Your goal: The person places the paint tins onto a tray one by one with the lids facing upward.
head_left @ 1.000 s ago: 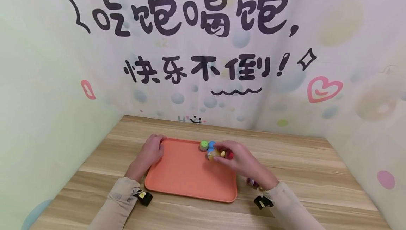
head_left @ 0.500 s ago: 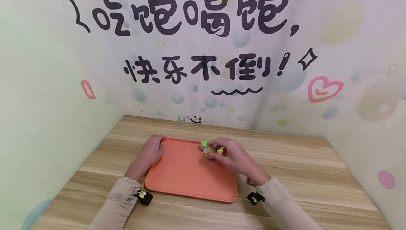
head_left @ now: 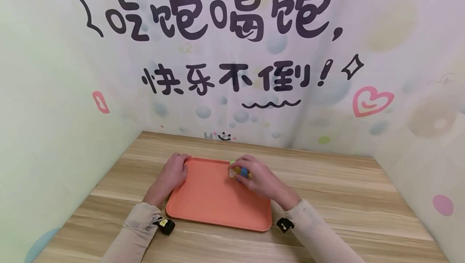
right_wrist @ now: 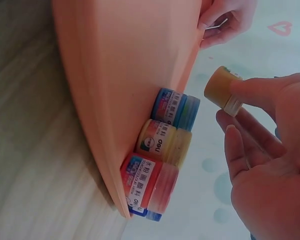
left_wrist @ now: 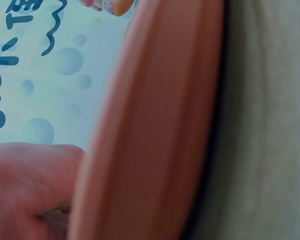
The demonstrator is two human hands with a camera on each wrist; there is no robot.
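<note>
My right hand (head_left: 259,178) pinches a small ochre-yellow paint jar (right_wrist: 222,87) between thumb and fingers, tilted above the far right part of an orange tray (head_left: 214,202). Beside it in the right wrist view, a blue paint jar (right_wrist: 170,107), a yellow one (right_wrist: 157,140) and a red one (right_wrist: 145,182) stand in a row along the tray's edge. Part of a darker blue jar (right_wrist: 153,216) shows behind the red. A bit of green lid (head_left: 232,161) peeks out past my right fingers in the head view. My left hand (head_left: 173,178) grips the tray's far left corner.
The tray lies on a wood-grain table (head_left: 327,190). Behind stands a white cloth backdrop (head_left: 225,122) with large dark lettering. A black wrist strap mount (head_left: 285,225) sits by the tray's near right corner, another black mount (head_left: 166,226) by its near left corner.
My right hand has moved left over the tray with the ochre-yellow jar, covering most of the green jar. A jar right of the tray is now hidden behind the right arm. The left hand stays put.
</note>
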